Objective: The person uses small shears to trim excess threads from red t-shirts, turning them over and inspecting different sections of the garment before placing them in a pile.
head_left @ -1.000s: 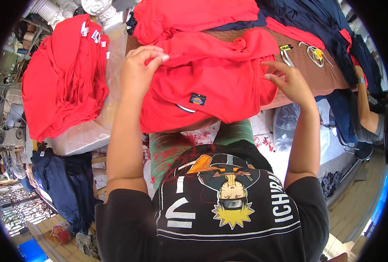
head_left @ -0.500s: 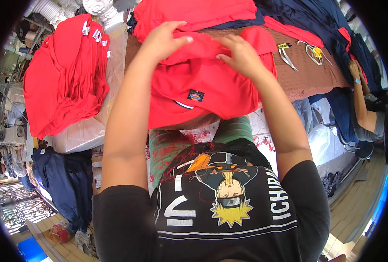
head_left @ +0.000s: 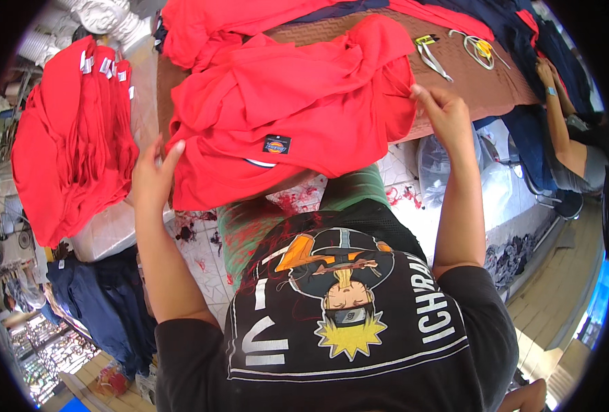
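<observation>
A red sweatshirt or shirt [head_left: 304, 96] lies rumpled across the near edge of the table in front of me. It has a dark neck label [head_left: 276, 145] and a strip of pale tape at the collar. My right hand [head_left: 446, 115] pinches its right edge between thumb and fingers. At the opposite edge is my left hand [head_left: 155, 175], thumb and fingers apart, close against the cloth; whether it touches is hard to see.
Brown padded cloth [head_left: 359, 62] covers the table. On it lie yellow thread snips [head_left: 428, 51] and a coiled cord [head_left: 481, 49]. Stacked red garments [head_left: 71, 137] sit at left, dark blue ones [head_left: 105, 295] below. A co-worker's arm [head_left: 555, 117] handles navy cloth at right.
Both hands have moved apart from the garment's far middle to its two sides. The garment is spread wider, and the whole view has shifted somewhat.
</observation>
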A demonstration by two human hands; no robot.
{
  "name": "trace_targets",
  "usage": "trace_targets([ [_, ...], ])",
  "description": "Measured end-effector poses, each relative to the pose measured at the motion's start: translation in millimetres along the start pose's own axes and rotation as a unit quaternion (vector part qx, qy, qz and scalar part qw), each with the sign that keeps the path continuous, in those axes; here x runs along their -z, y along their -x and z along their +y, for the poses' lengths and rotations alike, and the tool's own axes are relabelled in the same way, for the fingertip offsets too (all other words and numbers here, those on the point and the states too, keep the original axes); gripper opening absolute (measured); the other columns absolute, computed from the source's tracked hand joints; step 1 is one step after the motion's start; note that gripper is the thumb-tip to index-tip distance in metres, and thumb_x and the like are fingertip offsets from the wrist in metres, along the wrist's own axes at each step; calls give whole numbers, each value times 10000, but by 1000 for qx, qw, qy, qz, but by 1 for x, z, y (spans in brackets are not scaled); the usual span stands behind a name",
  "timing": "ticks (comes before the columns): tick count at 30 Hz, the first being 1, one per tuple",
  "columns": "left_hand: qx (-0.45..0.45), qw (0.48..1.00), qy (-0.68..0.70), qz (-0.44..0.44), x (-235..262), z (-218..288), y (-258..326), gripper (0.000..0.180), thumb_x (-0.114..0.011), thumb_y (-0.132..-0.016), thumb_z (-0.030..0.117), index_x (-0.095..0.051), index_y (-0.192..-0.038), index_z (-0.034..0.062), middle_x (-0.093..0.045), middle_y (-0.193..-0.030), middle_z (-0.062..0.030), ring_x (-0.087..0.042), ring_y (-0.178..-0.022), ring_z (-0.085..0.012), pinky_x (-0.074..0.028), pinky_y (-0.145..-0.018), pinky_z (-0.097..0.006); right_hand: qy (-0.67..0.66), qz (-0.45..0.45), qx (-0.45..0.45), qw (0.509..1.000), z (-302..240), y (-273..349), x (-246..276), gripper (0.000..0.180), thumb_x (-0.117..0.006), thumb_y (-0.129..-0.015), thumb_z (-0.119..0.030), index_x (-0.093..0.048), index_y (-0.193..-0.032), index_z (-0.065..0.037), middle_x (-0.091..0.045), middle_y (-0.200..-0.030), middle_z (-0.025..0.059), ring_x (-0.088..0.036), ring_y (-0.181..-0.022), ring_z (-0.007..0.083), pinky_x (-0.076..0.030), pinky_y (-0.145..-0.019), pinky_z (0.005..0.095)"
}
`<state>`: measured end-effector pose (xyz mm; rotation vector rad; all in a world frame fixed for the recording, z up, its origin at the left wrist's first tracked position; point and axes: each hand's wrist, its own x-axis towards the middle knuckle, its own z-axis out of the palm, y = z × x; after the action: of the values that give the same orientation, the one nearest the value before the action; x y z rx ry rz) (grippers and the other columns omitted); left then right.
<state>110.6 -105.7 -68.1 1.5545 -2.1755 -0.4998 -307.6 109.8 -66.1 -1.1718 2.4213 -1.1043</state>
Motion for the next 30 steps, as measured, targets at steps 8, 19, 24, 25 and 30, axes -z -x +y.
trace_targets([
  [8,40,980,181,-75,11,-6,-5,281,-664,-859,250,-625,-966,-8,-637,-859,-68,-575,-809,-106,-451,-745,-251,32,-129,93,987,-13,34,-24,342,-695,-823,-350,-674,-807,-9,-611,-641,40,-560,-605,86,-447,-574,272],
  [19,-377,842,58,382,212,-22,-18,504,-667,-813,256,-543,-1231,1,-562,-1255,-125,-517,-1159,-269,-383,-995,-486,-518,71,314,792,-104,12,150,368,-505,-928,-341,-578,-1106,-27,-629,-1009,63,-586,-910,150,-450,-802,283],
  [24,-304,780,505,210,230,108,-108,602,-580,-880,384,-425,-1314,-4,-464,-1348,-135,-478,-1212,-252,-389,-1027,-398,-592,-45,239,769,-156,-60,130,492,-464,-921,-427,-530,-1204,-31,-608,-1118,116,-563,-1031,202,-425,-904,339],
  [25,-183,752,600,202,231,116,-128,684,-534,-909,489,-365,-1367,9,-392,-1431,-153,-438,-1268,-269,-358,-1069,-406,-596,-63,196,776,-154,-76,125,517,-456,-920,-445,-521,-1224,-32,-604,-1140,126,-558,-1055,213,-421,-925,350],
  [30,96,645,721,-234,39,13,-71,920,-365,-815,757,-199,-1485,149,-225,-1537,-62,-236,-1398,-287,-257,-1107,-501,-505,-187,-44,842,-76,-53,2,865,-286,-867,-735,-441,-1355,-38,-547,-1302,127,-472,-1250,247,-363,-1056,438],
])
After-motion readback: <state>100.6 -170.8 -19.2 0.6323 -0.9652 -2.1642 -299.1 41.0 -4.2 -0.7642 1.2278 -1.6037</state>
